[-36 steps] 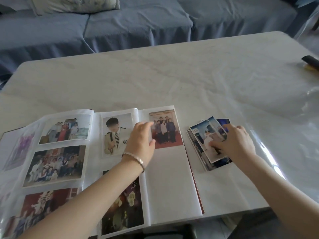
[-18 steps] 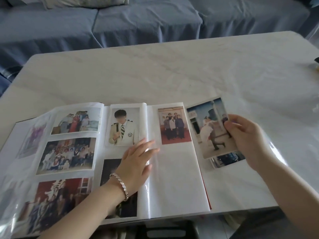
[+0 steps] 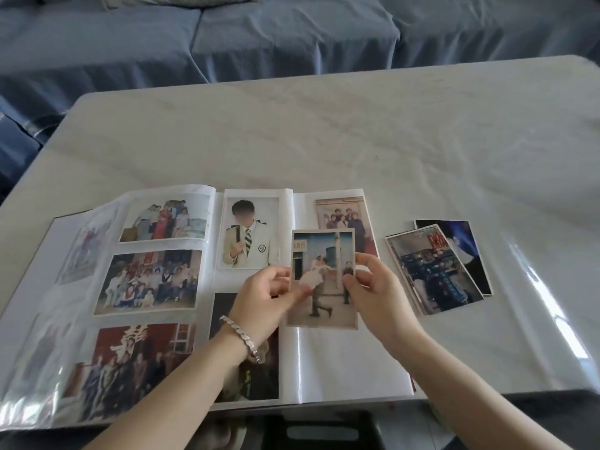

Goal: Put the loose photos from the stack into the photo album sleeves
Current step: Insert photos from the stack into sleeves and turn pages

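Observation:
The photo album (image 3: 337, 368) lies open on the table, most sleeves on its left pages filled. Its right-hand page carries one group photo (image 3: 344, 212) at the top, with white sleeve below. Above that page I hold a loose photo (image 3: 324, 254) of a couple outdoors upright. My left hand (image 3: 263, 297) pinches its left edge, and my right hand (image 3: 373, 293) pinches its right edge. The stack of loose photos (image 3: 435, 271) lies on the table right of the album, fanned a little.
The table (image 3: 324, 134) has a pale cloth under clear plastic film that shines at the right. A blue-covered sofa (image 3: 259, 34) runs along its far side. A dark stool or chair (image 3: 321, 430) shows below the near table edge.
My right hand carried the couple photo from the stack leftward over the album's right page. My left hand lifted off the album and took hold of the photo's left edge.

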`<action>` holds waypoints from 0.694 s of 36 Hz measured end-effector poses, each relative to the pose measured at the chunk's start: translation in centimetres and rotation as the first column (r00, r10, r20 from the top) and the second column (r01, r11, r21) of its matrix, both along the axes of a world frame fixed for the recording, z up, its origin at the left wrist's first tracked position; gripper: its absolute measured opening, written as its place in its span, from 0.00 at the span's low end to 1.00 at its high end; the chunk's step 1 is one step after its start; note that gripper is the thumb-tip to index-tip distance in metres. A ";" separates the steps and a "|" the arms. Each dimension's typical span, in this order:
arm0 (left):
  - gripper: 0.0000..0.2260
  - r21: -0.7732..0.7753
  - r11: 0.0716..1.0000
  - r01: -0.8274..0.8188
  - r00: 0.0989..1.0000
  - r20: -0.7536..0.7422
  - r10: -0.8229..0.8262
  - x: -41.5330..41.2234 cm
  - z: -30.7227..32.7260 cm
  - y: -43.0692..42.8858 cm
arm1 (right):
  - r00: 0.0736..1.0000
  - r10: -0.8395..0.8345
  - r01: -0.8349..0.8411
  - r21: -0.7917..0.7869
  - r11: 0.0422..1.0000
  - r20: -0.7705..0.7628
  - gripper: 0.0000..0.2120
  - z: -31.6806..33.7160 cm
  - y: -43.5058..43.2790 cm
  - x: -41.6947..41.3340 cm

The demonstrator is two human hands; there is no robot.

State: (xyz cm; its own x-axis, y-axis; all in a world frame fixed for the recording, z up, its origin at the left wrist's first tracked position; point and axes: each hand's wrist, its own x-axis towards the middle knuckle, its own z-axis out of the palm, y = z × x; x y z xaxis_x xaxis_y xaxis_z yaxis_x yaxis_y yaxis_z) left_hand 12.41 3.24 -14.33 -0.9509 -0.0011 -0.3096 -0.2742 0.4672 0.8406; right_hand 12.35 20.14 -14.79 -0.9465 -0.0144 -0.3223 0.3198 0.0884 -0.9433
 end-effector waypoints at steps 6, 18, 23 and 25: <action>0.07 -0.109 0.981 -0.160 0.970 -0.203 0.135 0.6 -0.2 0.0 | 0.984 0.072 -0.021 0.298 0.954 -0.163 0.15 -0.8 1.8 0.6; 0.26 -0.395 0.910 -0.126 0.901 -0.429 -0.062 2.7 2.1 0.1 | 0.882 0.356 -0.041 0.702 0.711 -0.309 0.16 -3.2 4.0 2.7; 0.27 -0.436 0.892 -0.119 0.865 -0.486 -0.122 3.4 1.7 0.1 | 0.866 0.342 0.007 0.693 0.721 -0.364 0.14 -3.6 3.7 3.2; 0.27 -0.426 0.897 -0.119 0.865 -0.488 -0.117 3.5 1.6 0.1 | 0.864 0.336 0.021 0.694 0.720 -0.375 0.14 -3.7 3.6 3.2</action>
State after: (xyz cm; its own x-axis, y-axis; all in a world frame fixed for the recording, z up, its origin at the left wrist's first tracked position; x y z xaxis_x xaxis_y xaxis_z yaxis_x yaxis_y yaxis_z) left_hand 15.86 3.38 -12.72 -0.9733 -0.0216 0.2284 0.1170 0.8098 0.5749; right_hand 15.54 23.71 -18.45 -0.9803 -0.1323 0.1464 -0.1958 0.7439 -0.6390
